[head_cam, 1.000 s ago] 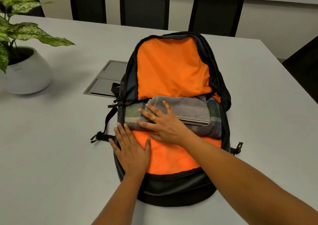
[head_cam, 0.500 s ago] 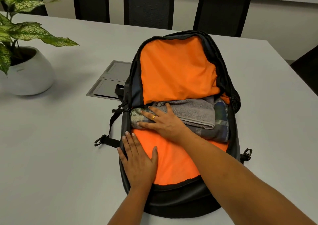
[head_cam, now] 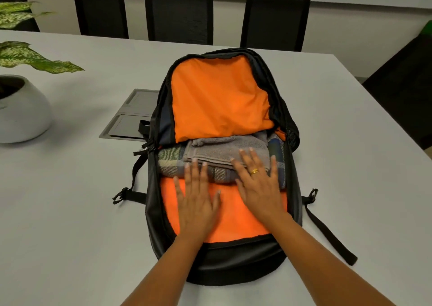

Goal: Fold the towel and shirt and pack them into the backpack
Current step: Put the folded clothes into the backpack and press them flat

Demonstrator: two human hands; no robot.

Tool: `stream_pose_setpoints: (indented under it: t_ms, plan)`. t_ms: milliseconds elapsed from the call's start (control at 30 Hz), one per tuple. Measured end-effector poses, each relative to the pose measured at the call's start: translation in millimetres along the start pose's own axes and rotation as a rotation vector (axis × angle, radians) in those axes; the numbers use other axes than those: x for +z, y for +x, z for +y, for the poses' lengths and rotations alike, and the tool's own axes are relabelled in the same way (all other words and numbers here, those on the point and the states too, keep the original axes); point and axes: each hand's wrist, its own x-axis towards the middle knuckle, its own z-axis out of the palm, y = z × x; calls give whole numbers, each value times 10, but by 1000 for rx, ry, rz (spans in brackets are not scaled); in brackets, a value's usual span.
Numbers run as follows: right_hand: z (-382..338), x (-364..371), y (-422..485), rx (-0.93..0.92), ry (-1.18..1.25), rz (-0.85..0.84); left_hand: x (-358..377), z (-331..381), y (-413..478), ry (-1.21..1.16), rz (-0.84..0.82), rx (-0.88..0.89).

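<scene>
grey surface [head_cam: 70,212] fills the frame, chairs [head_cam: 178,8] along the top edge, plant [head_cam: 23,55] at upper left. backpack [head_cam: 233,266] lies open mid-frame, orange lining showing. towel [head_cam: 217,149] sits folded on top of the folded shirt [head_cam: 170,163], both inside the main compartment, far edges tucked under the orange flap [head_cam: 217,95].

change: half a second ago the right hand [head_cam: 259,186] was crossed over onto the left end of the stack and the left hand [head_cam: 198,202] lay at the bag's lower-left edge. now the right hand is on the right end, flat, fingers spread over towel and shirt. the left hand has slid inward onto the lining, flat and spread, fingertips on the shirt's near edge. nothing pinched.

read: both items are in. this looks like a final press-down to flatten the stack. likely remaining: drop the flap, zip up.
</scene>
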Motion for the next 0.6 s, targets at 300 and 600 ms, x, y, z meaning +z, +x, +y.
stream_pose_setpoints:
  t_ms: [300, 600]
  plan:
    - [156, -230, -234, 609, 134, -228, 115, 689, 524, 128, -99, 569]
    - [259, -205, -512, 639, 247, -318, 261, 818, 706, 263, -182, 657]
